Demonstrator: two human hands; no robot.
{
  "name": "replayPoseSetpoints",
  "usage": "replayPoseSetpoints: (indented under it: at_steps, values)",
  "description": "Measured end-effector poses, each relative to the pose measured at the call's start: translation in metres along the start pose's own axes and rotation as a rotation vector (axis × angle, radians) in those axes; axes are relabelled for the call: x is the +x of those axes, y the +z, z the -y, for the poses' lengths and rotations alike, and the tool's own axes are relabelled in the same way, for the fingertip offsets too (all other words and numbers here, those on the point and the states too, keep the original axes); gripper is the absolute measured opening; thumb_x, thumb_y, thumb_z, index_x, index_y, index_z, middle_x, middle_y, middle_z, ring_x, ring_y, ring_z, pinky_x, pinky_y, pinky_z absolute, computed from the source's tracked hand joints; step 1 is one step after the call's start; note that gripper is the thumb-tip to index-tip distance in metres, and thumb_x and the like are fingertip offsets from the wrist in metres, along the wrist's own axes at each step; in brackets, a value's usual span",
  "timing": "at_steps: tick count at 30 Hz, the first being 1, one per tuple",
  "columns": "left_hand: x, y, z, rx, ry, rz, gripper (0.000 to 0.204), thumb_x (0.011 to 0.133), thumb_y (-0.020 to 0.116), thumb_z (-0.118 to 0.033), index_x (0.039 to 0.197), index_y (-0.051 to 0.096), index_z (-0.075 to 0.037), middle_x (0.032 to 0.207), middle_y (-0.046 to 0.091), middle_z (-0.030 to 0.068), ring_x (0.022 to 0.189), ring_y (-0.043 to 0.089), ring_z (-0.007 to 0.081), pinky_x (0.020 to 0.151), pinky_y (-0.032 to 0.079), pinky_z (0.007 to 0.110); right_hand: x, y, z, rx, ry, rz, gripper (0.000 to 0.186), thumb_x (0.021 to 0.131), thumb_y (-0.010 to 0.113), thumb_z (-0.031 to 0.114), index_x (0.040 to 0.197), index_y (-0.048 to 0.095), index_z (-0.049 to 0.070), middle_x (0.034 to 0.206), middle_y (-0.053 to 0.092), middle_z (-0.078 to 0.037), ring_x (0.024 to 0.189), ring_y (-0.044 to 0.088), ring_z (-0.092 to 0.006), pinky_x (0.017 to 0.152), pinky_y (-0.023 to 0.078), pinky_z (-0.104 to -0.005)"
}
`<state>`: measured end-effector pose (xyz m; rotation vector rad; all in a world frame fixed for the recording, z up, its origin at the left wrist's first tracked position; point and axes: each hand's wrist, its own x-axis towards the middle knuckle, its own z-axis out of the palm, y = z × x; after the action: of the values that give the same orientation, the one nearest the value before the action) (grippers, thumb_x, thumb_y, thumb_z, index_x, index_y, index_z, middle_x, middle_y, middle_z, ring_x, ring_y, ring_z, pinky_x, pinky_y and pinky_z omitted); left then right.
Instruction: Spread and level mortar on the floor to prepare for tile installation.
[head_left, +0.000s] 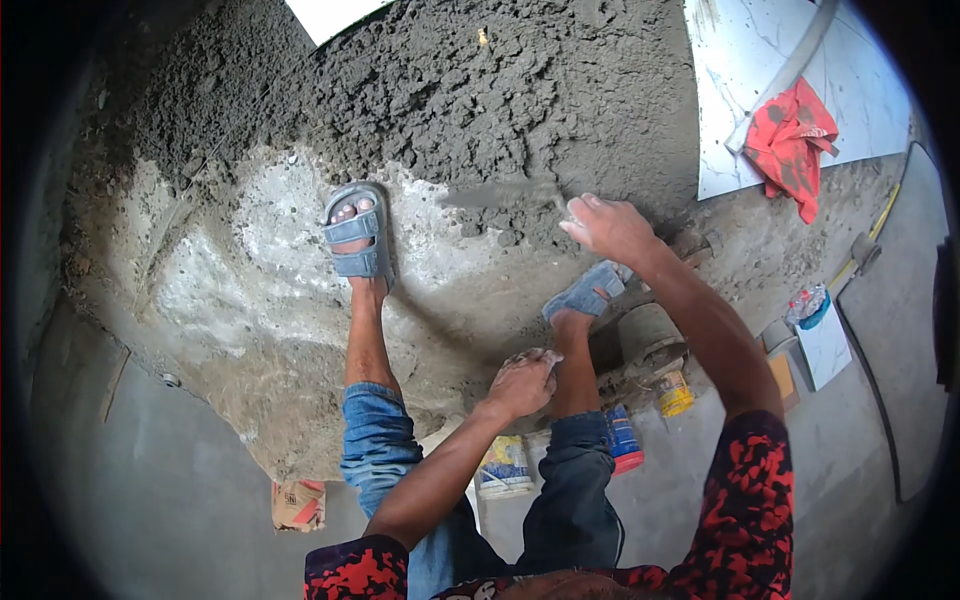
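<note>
My right hand [608, 228] is closed around the handle of a trowel, its fingers covering most of the grip. The trowel's grey blade [500, 193] points left, flat at the near edge of the wet grey mortar [450, 110], and looks smeared by motion. My left hand [525, 382] hangs beside my right shin with its dusty fingers curled in, and nothing shows in them. My sandaled left foot [358, 232] stands on the rough floor at the mortar's edge. The right sandal [587, 290] is below my right hand.
White marbled tiles [730, 120] lie at the far right with a dirty red cloth [793, 140] on them. Paint buckets [505, 468] stand near my legs, by a torn paper bag [298, 505]. A black cable [880, 395] runs along the right.
</note>
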<state>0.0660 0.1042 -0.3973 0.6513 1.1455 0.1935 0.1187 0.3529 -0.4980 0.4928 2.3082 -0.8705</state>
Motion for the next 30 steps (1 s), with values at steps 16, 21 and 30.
replayPoseSetpoints:
  at_steps: [16, 21, 30]
  values:
    - [0.003, 0.013, 0.004, 0.016, 0.012, 0.004, 0.043, 0.085, 0.045, -0.018, 0.127, 0.045, -0.008, 0.133, 0.044, 0.0162, 0.122, 0.043, 0.0334, 0.103, 0.032, 0.046, 0.094, -0.158, -0.125, -0.328, 0.309, -0.077, 0.043, 0.093, 0.038, 0.047, 0.112, 0.047, 0.010, 0.097, 0.061, -0.025, 0.092, 0.057, -0.0429, 0.080, 0.044, -0.0484]
    - [0.000, 0.009, 0.009, -0.021, 0.014, -0.025, 0.041, 0.086, 0.044, -0.019, 0.125, 0.046, -0.007, 0.132, 0.045, 0.0170, 0.122, 0.043, 0.0334, 0.103, 0.033, 0.045, 0.071, -0.131, -0.089, -0.225, 0.219, -0.091, 0.045, 0.093, 0.036, 0.048, 0.104, 0.048, 0.006, 0.098, 0.062, -0.022, 0.092, 0.058, -0.0414, 0.078, 0.045, -0.0482]
    - [0.008, 0.010, 0.010, -0.027, 0.060, -0.054, 0.041, 0.086, 0.043, -0.018, 0.125, 0.046, -0.006, 0.128, 0.048, 0.0176, 0.120, 0.044, 0.0338, 0.102, 0.034, 0.044, 0.079, -0.142, -0.142, -0.269, 0.431, -0.221, 0.044, 0.094, 0.033, 0.047, 0.104, 0.049, 0.007, 0.097, 0.061, -0.023, 0.093, 0.058, -0.0414, 0.078, 0.045, -0.0478]
